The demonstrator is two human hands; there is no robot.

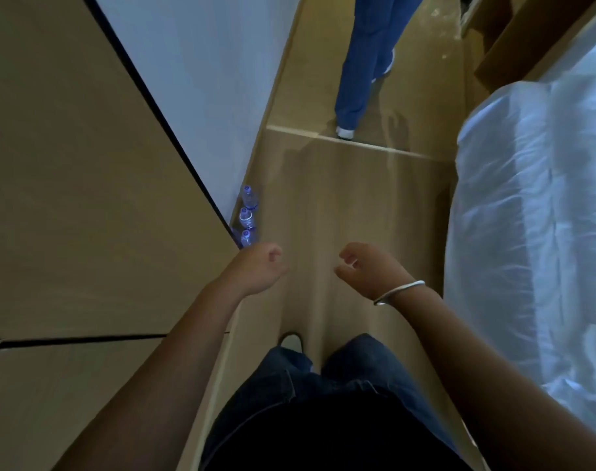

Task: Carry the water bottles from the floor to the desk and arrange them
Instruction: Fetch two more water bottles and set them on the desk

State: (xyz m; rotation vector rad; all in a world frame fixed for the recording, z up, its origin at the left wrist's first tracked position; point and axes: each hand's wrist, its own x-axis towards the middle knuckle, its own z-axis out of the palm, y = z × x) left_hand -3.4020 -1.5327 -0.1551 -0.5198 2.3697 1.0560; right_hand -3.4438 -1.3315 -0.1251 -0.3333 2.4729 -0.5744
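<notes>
Looking straight down a narrow floor (340,198) strip. Three water bottles (247,217) upright in a row on the floor, tight against the white wall (194,79), just past the counter (85,164) edge. Left hand (259,268) hovering near the closest bottle, fingers loosely curled, holding nothing. Right hand (368,268) alongside, fingers half-open and empty, silver bangle (396,291) on the wrist. Plastic-wrapped mattress (534,215) on the right. Another person's blue-trousered legs (364,62) up ahead.
</notes>
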